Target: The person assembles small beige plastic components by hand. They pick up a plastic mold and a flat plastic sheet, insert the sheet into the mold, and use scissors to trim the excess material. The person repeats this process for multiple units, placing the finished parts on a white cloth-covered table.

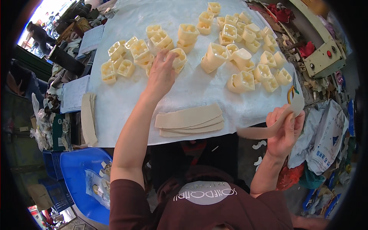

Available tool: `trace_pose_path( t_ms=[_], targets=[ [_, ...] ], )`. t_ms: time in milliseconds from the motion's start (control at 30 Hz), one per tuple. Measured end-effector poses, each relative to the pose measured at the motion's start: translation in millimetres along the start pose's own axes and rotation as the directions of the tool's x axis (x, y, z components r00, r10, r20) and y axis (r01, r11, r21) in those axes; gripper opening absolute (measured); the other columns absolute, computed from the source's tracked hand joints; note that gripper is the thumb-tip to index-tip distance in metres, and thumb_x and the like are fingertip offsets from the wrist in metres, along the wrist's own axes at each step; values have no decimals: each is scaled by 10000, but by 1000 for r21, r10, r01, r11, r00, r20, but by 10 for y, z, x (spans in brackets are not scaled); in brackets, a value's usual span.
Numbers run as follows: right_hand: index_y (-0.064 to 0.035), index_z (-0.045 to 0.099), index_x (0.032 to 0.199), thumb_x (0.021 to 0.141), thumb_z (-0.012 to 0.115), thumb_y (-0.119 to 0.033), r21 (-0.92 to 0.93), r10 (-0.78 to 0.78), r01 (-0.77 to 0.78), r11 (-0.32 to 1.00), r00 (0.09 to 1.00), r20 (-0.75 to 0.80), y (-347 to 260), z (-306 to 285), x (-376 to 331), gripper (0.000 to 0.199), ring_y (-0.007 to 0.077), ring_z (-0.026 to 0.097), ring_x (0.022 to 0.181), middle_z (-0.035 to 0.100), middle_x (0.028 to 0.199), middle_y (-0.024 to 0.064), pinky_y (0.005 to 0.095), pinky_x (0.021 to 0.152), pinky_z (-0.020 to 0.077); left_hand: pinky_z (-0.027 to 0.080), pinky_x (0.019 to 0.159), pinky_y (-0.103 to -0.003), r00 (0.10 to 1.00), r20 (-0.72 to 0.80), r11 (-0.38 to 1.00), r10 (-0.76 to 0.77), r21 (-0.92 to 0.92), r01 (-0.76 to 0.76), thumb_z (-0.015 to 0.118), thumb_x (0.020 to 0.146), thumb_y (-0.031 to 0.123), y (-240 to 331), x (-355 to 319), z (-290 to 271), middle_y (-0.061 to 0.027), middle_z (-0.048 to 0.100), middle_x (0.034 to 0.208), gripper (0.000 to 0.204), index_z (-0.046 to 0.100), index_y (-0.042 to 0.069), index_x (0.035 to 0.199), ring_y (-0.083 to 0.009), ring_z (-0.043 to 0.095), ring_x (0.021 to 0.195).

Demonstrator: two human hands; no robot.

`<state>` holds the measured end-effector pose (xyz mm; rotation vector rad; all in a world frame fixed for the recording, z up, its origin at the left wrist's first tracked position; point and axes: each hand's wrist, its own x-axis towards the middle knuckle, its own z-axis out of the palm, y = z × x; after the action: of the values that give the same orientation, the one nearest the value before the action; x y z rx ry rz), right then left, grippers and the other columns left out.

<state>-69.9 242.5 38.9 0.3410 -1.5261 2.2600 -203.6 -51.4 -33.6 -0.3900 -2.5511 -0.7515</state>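
Observation:
My left hand [161, 74] reaches out over the white sheet [122, 103] and its fingers rest on a cream moulded piece [178, 58] in a cluster of several such pieces. My right hand [285, 130] is off the table's right edge, gripping a long flat cream strip [264, 130] that bends across its palm. A small stack of similar cream strips [189, 120] lies on the sheet near the front edge, between my two arms.
More cream moulded pieces [245, 46] are spread across the far right of the sheet. Another strip stack [88, 119] lies at the left edge beside papers [74, 94]. A machine with a red button [326, 53] stands right. A blue bin [82, 168] and bags [326, 138] sit below.

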Motion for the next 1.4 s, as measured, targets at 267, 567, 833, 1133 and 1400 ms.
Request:
trace_pose_path(
  t_ms=[267,567,833,1133,1400],
  targets=[
    [-28,431,945,857,599,-170,-71,76,-69,995,992,100,-24,-78,-98,236,160,541,695,567,826,119,296,632,446,452,799,-334,984,-178,993,-20,-118,-2,693,626,-39,418,-64,-290,-86,486,965,508,573,97,1100,-233,529,970],
    [-26,447,963,849,575,-24,-212,164,-60,975,839,519,43,329,-173,172,239,576,936,487,1205,248,351,811,461,479,752,-282,942,288,583,-174,-741,335,721,641,4,858,-616,-455,-100,403,1067,489,535,35,1092,-190,519,941],
    [-25,446,1009,873,555,-38,-118,337,-321,940,817,468,258,337,-409,175,221,579,982,473,1235,205,326,777,505,483,757,-309,953,162,707,-257,-640,300,720,652,-46,1125,-1102,-387,-88,582,1046,558,485,50,1148,-228,599,899],
    [-27,524,941,806,645,-43,-469,306,-23,883,786,538,206,287,-358,183,156,586,610,617,802,116,262,566,463,421,834,-353,924,327,723,-200,-587,364,638,622,-101,1182,-1310,-566,-114,471,1085,498,522,49,1082,-260,471,1032],
    [-17,535,832,793,670,-112,-592,534,-153,792,645,547,147,478,-300,170,159,581,518,589,587,81,265,483,423,381,867,-364,922,351,662,-162,-654,365,562,635,-122,1271,-1415,-588,-150,413,1088,460,444,43,1048,-286,446,1010]
  ],
)
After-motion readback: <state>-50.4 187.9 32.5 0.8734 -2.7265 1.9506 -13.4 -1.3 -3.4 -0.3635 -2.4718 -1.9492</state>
